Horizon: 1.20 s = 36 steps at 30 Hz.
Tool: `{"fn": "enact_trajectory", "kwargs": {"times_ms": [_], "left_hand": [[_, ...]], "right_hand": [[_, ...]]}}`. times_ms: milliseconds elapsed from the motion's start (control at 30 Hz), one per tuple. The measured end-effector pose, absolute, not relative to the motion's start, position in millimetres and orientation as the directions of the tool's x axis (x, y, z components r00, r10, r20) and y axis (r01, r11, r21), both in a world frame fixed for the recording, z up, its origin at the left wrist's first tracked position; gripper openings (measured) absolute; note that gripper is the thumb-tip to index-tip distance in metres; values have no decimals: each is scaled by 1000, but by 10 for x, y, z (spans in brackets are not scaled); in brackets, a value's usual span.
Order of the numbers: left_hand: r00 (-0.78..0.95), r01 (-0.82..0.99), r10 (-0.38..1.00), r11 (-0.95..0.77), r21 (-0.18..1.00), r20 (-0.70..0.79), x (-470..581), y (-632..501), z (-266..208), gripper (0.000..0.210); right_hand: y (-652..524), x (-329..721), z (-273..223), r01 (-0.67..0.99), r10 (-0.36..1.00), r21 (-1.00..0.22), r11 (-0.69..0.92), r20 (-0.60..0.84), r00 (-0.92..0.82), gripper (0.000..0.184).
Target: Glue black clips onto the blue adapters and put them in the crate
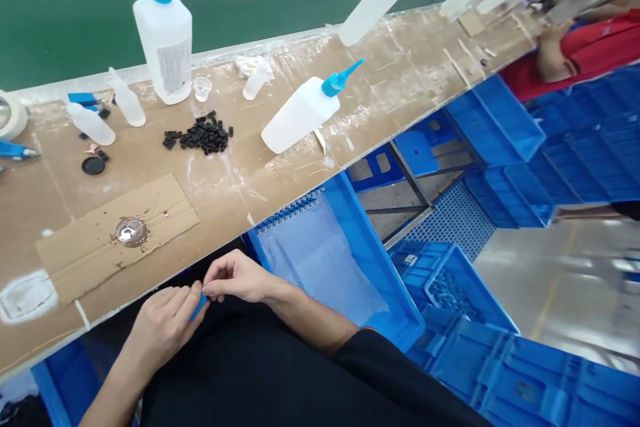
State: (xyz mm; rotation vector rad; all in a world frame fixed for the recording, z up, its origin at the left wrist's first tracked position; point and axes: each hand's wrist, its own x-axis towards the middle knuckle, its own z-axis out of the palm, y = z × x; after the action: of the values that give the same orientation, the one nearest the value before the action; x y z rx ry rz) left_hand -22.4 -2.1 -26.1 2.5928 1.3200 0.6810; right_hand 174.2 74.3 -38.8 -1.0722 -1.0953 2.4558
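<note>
My left hand [167, 317] is closed around a small blue piece [199, 307], its exact kind hidden by the fingers. The fingertips of my right hand [239, 277] pinch at the upper end of that piece, and whatever lies between them is too small to make out. Both hands are together just off the table's front edge, above my lap. Beyond them on the table lies a cardboard strip [165, 204] with a shiny wet puddle [131, 232] on it. Farther back is a pile of small black parts [207, 134].
White bottles with blue nozzles, one upright [167, 47] and one tilted [303, 117], stand on the table. Small translucent bottles [93, 124] and a tape roll [11, 115] are at left. A blue crate [400, 310] adjoins the front edge. A person's red sleeve [600, 47] shows far right.
</note>
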Motion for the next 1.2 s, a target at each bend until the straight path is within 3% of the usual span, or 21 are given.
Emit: {"fn": "enact_trajectory", "kwargs": {"times_ms": [100, 167, 200, 300, 400, 467, 567, 700, 800, 900, 1000, 1200], "left_hand": [[473, 719, 823, -567, 402, 314, 74, 52, -364, 34], [413, 692, 861, -508, 513, 297, 203, 72, -406, 37], [388, 661, 876, -481, 576, 287, 236, 77, -418, 31], [367, 543, 886, -452, 708, 284, 224, 98, -428, 17], [392, 501, 868, -479, 721, 304, 126, 152, -403, 18], [418, 512, 859, -491, 705, 296, 59, 193, -362, 18], [446, 533, 858, -483, 695, 254, -2, 218, -305, 23], [447, 579, 888, -378, 722, 106, 26, 180, -417, 26], [385, 707, 917, -219, 673, -107, 115, 180, -690, 16], [277, 778, 913, -31, 627, -299, 202, 262, -1007, 42], [176, 740, 882, 175, 650, -438, 235, 386, -1242, 46], [90, 721, 903, 231, 654, -419, 186, 485, -1408, 46]], "right_hand": [[788, 2337, -440, 154, 597, -786, -599, -566, -569, 49], [889, 2925, -475, 347, 670, -802, -486, -597, -442, 52], [958, 3252, -499, 467, 755, -775, -427, -589, -288, 55], [1210, 4183, -637, 589, 862, -675, -444, -501, 76, 53], [1483, 4784, -906, 665, 839, -512, -544, -355, 413, 41], [1664, 4965, -1138, 672, 795, -427, -605, -283, 536, 33], [1909, 5028, -1477, 663, 755, -368, -653, -246, 607, 24], [2123, 5002, -1792, 639, 738, -374, -673, -271, 618, 28], [2197, 4997, -1924, 616, 735, -406, -675, -295, 610, 30], [2225, 5006, -2003, 585, 734, -452, -673, -318, 600, 30], [2225, 5007, -2047, 537, 731, -513, -670, -334, 595, 31], [2139, 4884, -2030, 415, 727, -676, -609, -265, 634, 35]]}}
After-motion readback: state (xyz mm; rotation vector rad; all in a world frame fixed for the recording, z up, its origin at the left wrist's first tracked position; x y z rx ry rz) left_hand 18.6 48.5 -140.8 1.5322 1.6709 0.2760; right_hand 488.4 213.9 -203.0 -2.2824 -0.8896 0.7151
